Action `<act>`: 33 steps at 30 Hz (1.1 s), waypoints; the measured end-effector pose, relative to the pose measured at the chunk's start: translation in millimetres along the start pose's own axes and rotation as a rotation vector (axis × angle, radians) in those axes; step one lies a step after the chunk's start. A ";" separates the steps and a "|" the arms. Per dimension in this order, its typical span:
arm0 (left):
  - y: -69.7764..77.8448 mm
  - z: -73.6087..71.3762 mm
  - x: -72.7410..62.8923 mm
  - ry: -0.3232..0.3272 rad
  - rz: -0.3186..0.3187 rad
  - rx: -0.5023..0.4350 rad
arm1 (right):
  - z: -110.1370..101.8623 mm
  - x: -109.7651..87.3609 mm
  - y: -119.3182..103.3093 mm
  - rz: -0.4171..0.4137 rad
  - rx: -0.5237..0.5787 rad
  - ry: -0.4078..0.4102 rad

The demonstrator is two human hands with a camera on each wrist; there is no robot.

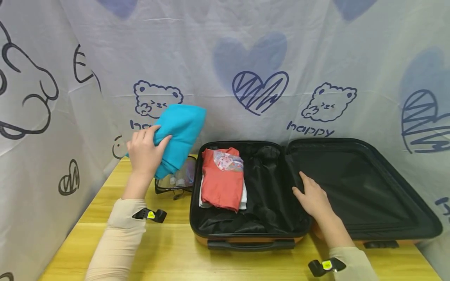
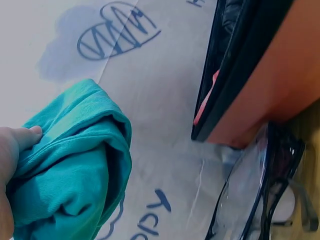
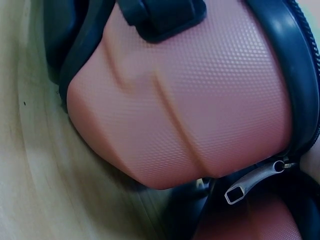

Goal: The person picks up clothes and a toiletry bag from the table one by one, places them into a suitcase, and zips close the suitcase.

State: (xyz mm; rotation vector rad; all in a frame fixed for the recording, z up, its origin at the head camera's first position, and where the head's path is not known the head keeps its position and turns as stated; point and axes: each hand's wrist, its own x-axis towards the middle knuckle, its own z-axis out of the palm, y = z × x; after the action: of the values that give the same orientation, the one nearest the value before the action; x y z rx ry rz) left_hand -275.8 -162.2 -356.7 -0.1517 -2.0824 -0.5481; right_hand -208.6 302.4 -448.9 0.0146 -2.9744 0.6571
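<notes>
While the head view looks down on the wooden table (image 1: 105,203), the left hand (image 1: 144,154) grips a folded teal cloth (image 1: 179,136) raised left of the open suitcase (image 1: 246,234); the right hand (image 1: 313,199) lies flat, fingers spread, on its black lining beside a red garment (image 1: 221,181). From the left wrist, fingers (image 2: 22,137) pinch the cloth above a clear pouch (image 2: 250,200). From the right wrist, only the shell and a zipper pull (image 3: 245,185) show.

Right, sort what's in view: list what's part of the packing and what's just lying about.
In use:
- teal cloth, gripped by the left hand
- suitcase, open, right hand resting flat at its hinge
- red shirt, folded inside on a white garment

Lying about:
- clear pouch, left of the suitcase
- table
- printed backdrop
</notes>
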 end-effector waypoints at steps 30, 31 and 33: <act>109.7 11.8 1.5 -0.072 -0.187 -0.160 | 1.2 -3.6 -0.6 -0.002 0.026 -0.032; 112.4 13.0 0.8 -0.070 -0.200 -0.162 | 1.1 -3.5 -0.9 -0.003 0.027 -0.033; 118.4 14.8 -0.1 -0.073 -0.230 -0.174 | 0.5 -3.1 -1.7 -0.007 0.030 -0.032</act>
State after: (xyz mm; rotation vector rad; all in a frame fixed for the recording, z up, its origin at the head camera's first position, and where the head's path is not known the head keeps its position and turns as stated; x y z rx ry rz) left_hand -249.7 -50.0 -325.3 -0.0324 -2.1352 -0.8757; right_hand -205.4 300.7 -448.9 0.0384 -2.9935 0.7080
